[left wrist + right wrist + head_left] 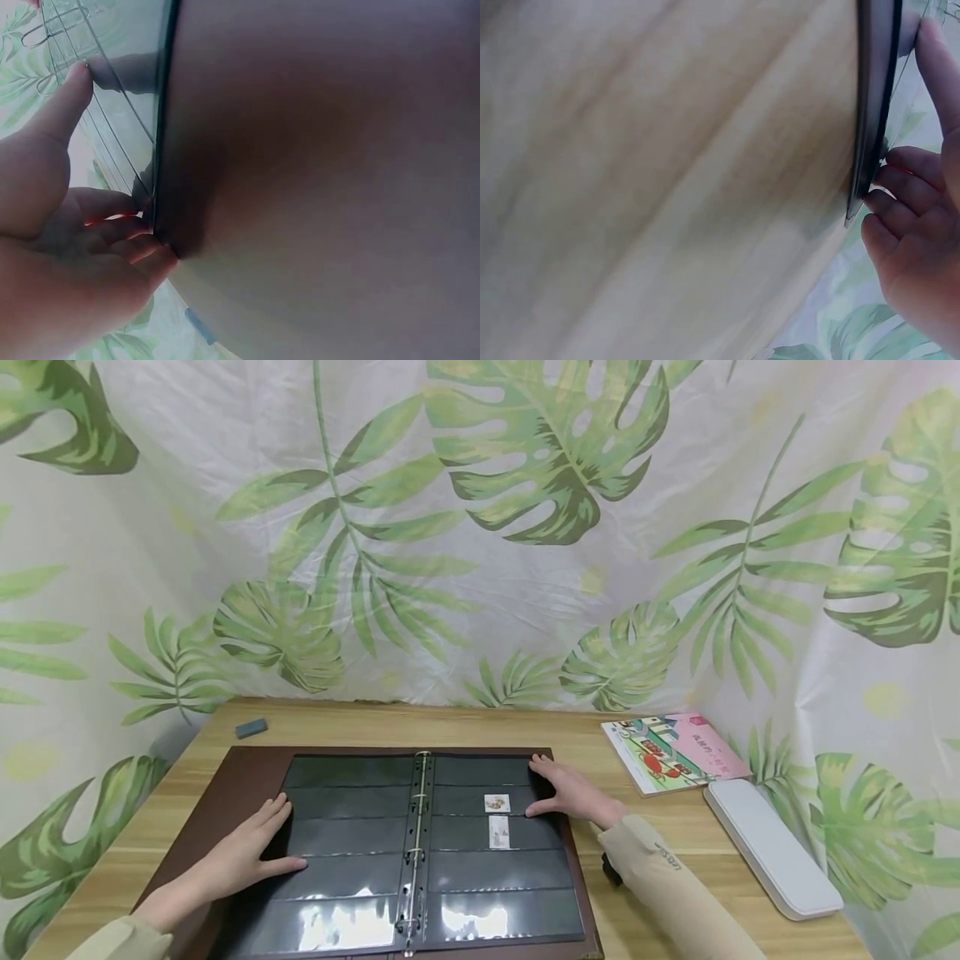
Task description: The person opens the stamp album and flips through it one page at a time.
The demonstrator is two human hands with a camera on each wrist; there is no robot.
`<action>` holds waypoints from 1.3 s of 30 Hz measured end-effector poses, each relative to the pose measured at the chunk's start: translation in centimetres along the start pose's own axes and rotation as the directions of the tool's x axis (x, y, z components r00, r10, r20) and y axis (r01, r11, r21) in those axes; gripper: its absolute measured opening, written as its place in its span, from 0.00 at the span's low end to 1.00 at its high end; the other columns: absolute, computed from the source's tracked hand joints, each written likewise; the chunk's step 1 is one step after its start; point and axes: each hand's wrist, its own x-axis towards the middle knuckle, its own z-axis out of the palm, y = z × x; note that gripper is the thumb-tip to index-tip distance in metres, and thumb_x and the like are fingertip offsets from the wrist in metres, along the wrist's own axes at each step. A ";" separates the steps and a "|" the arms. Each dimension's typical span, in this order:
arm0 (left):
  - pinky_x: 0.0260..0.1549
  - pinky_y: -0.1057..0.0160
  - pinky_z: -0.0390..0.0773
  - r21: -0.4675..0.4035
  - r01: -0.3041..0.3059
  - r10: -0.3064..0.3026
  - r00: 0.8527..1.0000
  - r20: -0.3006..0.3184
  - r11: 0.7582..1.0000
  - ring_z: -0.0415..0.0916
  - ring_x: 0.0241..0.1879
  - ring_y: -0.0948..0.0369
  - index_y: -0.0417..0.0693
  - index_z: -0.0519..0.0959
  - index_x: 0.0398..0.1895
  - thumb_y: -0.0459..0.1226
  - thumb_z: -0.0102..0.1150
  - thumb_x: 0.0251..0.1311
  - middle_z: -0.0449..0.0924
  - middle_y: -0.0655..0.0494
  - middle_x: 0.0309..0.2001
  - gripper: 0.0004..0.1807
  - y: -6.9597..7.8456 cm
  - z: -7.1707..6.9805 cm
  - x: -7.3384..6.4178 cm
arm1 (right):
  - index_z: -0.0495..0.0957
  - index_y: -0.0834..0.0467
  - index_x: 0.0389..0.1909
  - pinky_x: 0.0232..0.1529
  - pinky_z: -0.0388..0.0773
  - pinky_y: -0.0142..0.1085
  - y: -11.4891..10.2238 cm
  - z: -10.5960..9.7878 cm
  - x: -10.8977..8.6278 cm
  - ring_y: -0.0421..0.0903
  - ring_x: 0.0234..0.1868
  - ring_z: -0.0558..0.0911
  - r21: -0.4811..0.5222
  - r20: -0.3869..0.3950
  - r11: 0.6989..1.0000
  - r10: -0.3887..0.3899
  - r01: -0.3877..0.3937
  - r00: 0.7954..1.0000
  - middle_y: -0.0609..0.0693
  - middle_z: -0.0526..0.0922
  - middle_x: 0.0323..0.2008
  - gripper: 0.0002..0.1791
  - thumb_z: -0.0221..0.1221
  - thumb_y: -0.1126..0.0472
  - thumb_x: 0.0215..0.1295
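A big album (345,835) lies flat and opened out on the tabletop (480,727), right in front of the person. Metal rings (417,827) run down its middle, most likely so the dark pages can turn without falling out. Two small picture cards (497,803) sit on the right page, one just above the other, and the pockets probably stop them sliding off. The left hand (243,852) is spread wide at the outer side of the left page, and the right hand (570,789) is spread wide at the outer side of the right page. Neither one grips anything; they look placed to keep the pages flat. Farther out, a little blue block (251,727) sits past the album's far left corner. A picture book (675,753) and a long white case (772,847) lie off to the right, maybe to leave room. A black thing (611,868) is mostly hidden by the right sleeve (663,881), so I can't tell what it is. Shiny light covers some low pockets, the album's near edge is partly cut off, and the cards are too small to make out well. Both wrist views are blurry.
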 end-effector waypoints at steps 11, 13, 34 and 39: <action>0.59 0.31 0.67 0.011 0.012 -0.012 1.000 0.000 1.000 0.57 0.67 0.26 0.20 0.62 0.67 0.53 0.72 0.50 0.56 0.20 0.70 0.54 0.1 0.1 -0.1 | 0.62 0.69 0.72 0.72 0.63 0.55 0.0 0.1 0.1 0.62 0.76 0.61 -0.012 0.001 1.000 -0.010 0.010 1.000 0.66 0.60 0.74 0.50 0.71 0.45 0.56; 0.58 0.31 0.67 0.012 0.013 -0.013 1.000 -0.001 1.000 0.58 0.67 0.26 0.20 0.62 0.67 0.53 0.72 0.50 0.56 0.20 0.70 0.54 0.1 0.1 -0.1 | 0.60 0.70 0.72 0.72 0.63 0.55 0.0 0.1 0.1 0.63 0.76 0.61 -0.022 0.003 1.000 -0.012 0.012 1.000 0.67 0.58 0.75 0.52 0.70 0.44 0.56; 0.58 0.31 0.68 0.007 0.011 -0.011 1.000 -0.009 1.000 0.58 0.67 0.26 0.21 0.62 0.67 0.53 0.72 0.50 0.56 0.20 0.70 0.54 0.1 0.2 0.0 | 0.64 0.68 0.71 0.71 0.65 0.53 -0.4 -0.4 0.3 0.62 0.75 0.64 -0.067 0.040 0.998 0.004 -0.001 0.999 0.67 0.63 0.73 0.50 0.71 0.44 0.54; 0.58 0.31 0.68 0.012 0.007 -0.007 1.000 -0.018 1.000 0.59 0.66 0.26 0.20 0.63 0.67 0.52 0.73 0.49 0.57 0.20 0.69 0.54 0.1 0.2 0.0 | 0.67 0.67 0.69 0.68 0.69 0.53 -0.4 -0.5 0.2 0.63 0.71 0.69 -0.074 0.021 0.996 -0.051 0.053 0.998 0.67 0.68 0.70 0.47 0.70 0.45 0.56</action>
